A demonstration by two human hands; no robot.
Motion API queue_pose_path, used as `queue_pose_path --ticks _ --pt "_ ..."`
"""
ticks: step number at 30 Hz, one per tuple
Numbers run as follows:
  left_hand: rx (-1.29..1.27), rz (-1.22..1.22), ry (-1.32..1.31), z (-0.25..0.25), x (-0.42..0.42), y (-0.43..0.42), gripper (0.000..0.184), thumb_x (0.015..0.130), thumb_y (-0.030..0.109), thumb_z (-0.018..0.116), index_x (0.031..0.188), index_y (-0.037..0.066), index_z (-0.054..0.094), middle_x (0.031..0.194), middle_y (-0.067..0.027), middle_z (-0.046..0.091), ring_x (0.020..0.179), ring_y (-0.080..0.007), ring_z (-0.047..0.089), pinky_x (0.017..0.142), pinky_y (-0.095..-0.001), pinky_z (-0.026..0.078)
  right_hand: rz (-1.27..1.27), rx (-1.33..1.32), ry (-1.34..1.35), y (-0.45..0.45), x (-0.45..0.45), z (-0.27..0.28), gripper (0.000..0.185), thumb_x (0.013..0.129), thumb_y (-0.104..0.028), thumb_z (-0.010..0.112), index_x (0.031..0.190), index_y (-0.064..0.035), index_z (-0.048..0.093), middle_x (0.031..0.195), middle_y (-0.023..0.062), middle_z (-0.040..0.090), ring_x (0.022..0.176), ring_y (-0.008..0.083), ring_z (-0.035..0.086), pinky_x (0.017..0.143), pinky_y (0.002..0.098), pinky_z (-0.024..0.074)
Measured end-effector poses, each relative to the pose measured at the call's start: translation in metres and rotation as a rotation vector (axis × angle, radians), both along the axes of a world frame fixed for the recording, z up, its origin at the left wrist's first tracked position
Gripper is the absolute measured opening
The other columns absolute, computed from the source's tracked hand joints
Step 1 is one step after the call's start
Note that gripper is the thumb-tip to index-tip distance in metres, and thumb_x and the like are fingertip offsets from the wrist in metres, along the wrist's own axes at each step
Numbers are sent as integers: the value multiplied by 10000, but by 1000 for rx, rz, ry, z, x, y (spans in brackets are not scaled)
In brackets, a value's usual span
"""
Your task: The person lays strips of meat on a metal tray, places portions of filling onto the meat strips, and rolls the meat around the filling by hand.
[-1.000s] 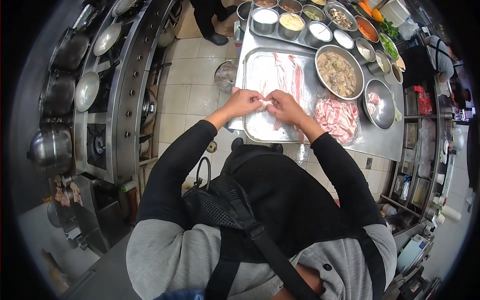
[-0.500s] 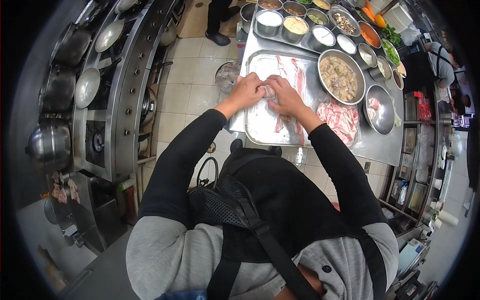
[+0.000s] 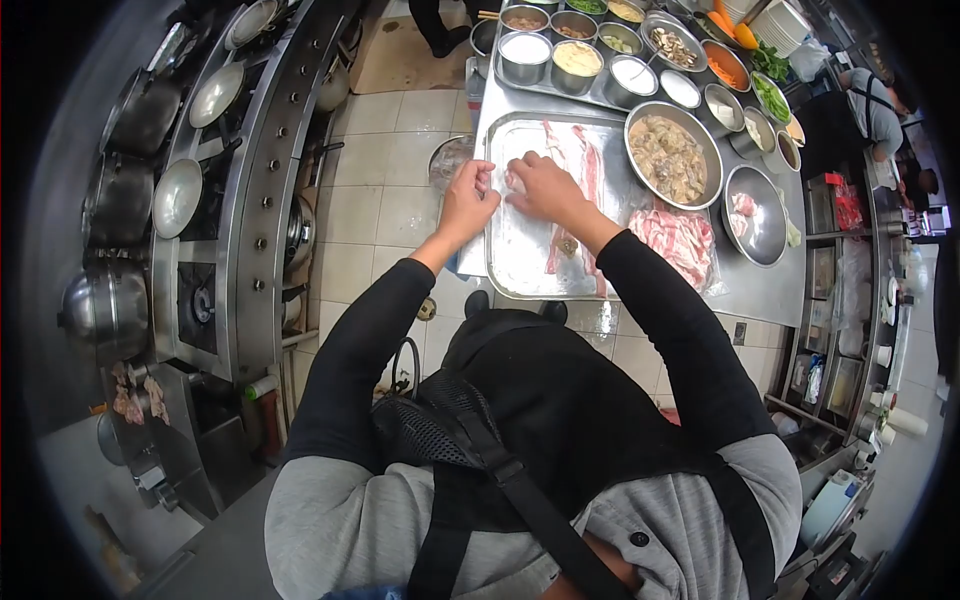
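My right hand [image 3: 541, 187] has its fingers round a small pale meat roll [image 3: 514, 182] over the left part of the metal tray [image 3: 520, 285]. Just left of it, my left hand [image 3: 468, 203] hovers by the tray's left rim with curled fingers; whether anything is between them is too small to tell. Long strips of sliced meat [image 3: 590, 170] lie on the tray, and a small lump of filling [image 3: 568, 245] sits on a strip near the front. Right of the tray are a bowl of oysters or similar pieces [image 3: 668, 155] and a pile of sliced meat [image 3: 672, 243].
A steel bowl [image 3: 755, 215] with a few meat pieces stands at the right. Several ingredient tins, one with a yellow mash [image 3: 577, 60], line the back. A stove [image 3: 215, 250] is on the left. One person's legs [image 3: 435, 25] and another person [image 3: 870, 110] are farther off.
My hands have come apart. The left moved left, off the roll, while the right stays with it above the tray. The view has shifted slightly.
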State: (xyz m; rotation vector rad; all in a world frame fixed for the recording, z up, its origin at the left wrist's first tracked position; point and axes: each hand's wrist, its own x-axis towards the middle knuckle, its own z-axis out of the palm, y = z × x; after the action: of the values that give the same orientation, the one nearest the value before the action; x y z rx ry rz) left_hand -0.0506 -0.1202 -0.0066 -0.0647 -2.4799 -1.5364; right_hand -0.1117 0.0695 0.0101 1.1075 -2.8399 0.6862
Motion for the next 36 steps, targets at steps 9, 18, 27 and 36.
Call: queue_pose_path --ticks 9,18,27,36 --pt "581 54 -389 11 12 0 358 915 187 671 1230 26 614 1116 -63 607 873 -140 606 851 -286 500 -218 -412 -675 8 -23 -16 237 872 -155 605 1082 -56 651 994 114 665 868 282 683 756 407 561" --pt "1562 130 -773 25 13 40 560 1070 521 327 1271 37 521 1157 -153 627 1054 -297 613 902 -427 504 -100 -299 -753 6 26 65 373 909 -163 577 1251 -26 636 1099 150 703 977 273 696 871 366 541" --pt "1387 39 -935 15 16 39 619 1054 600 299 1146 53 572 963 -113 643 845 -218 629 678 -380 525 253 -295 -141 30 60 69 650 797 -245 797 1375 -71 555 1346 184 588 1217 356 577 1016 415 479" --pt "1403 96 -1000 45 30 68 568 1074 528 319 1236 32 545 1138 -137 646 1066 -290 645 850 -438 565 185 -345 -317 41 74 55 443 823 -152 748 1238 -71 614 1149 142 646 1070 342 637 904 417 520"
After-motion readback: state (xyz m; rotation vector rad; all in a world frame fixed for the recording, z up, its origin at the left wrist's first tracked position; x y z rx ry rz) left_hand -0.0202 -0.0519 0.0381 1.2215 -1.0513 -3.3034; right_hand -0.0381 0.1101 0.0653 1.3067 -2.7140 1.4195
